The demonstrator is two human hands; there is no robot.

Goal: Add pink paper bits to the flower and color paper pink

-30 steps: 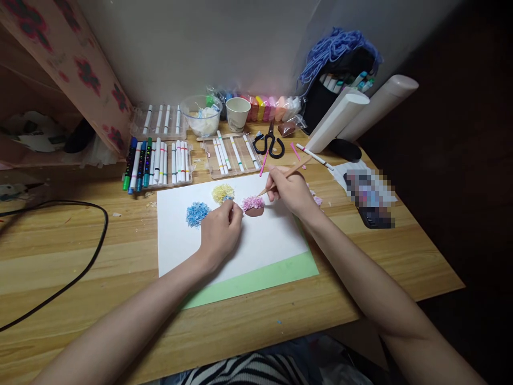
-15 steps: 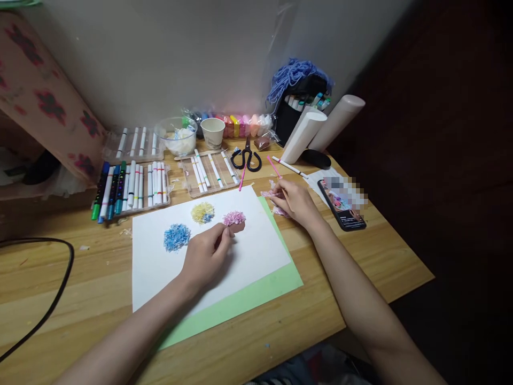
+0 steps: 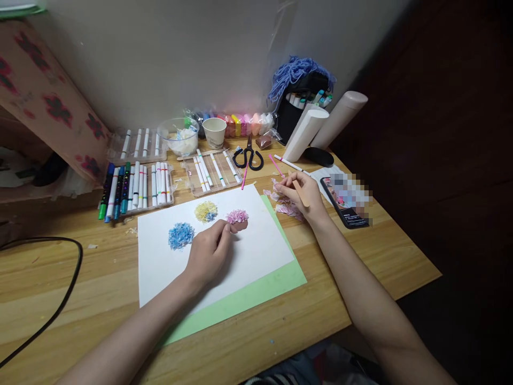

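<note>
My left hand (image 3: 209, 248) is closed over the white paper (image 3: 256, 251), thumb and finger pinching the near left edge of a small brown piece (image 3: 240, 226). Pink shreds (image 3: 237, 215) cover its far side. To its left are a blue shredded clump (image 3: 181, 236) and a yellow clump (image 3: 206, 209) with some blue in it, both on the paper. My right hand (image 3: 305, 193) is closed around a flat wooden stick (image 3: 301, 194), beside loose pink-and-white scraps (image 3: 289, 209) on the table. Whether its fingertips also pinch a scrap, I cannot tell.
Green paper (image 3: 240, 307) lies beneath the white sheet. Behind are marker trays (image 3: 218, 187), black scissors (image 3: 249, 155), a paper cup (image 3: 214, 132) and a clear bowl (image 3: 180, 138). A phone (image 3: 348, 206) lies at right; a black cable (image 3: 74, 289) curves at left.
My right hand has turned and lifted slightly off the pink scraps, bringing the wooden stick into sight. My left hand keeps its pinch on the brown piece. The whole view has shifted slightly.
</note>
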